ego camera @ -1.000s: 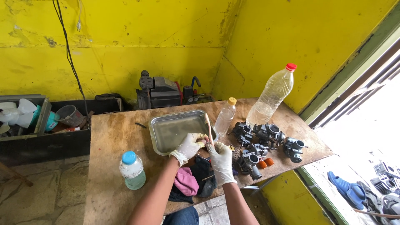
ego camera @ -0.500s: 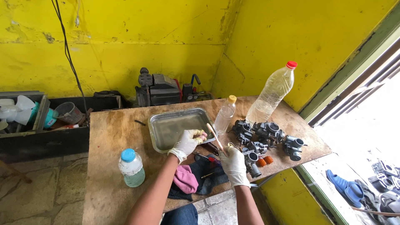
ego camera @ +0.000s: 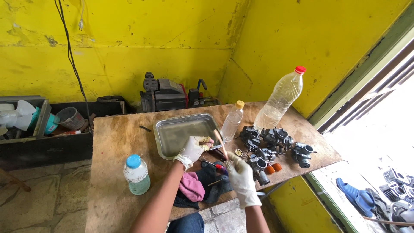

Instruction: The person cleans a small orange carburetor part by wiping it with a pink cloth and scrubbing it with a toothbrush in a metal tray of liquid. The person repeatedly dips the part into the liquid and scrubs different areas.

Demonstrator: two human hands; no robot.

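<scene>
Here, both gloved hands are working over the wooden surface (ego camera: 112, 142), just in front of the shallow metal tray (ego camera: 172, 133). The left hand (ego camera: 193, 149) is hovering at the tray's near edge with its fingers curled around a small part that is too small to make out, and the right hand (ego camera: 241, 177) is pinching the lower end of a thin copper-coloured rod (ego camera: 221, 144), which is slanting up toward the left hand. Dark and pink rags (ego camera: 198, 185) are lying under the hands at the near edge, with a red-handled tool (ego camera: 215, 165) resting on them. A cluster of dark carburettor bodies (ego camera: 271, 144) is sitting to the right, beside a small clear bottle with a yellow cap (ego camera: 233, 123) and a tall clear bottle with a red cap (ego camera: 280, 101). A bottle with a blue cap (ego camera: 136, 174) is standing well apart on the left.
</scene>
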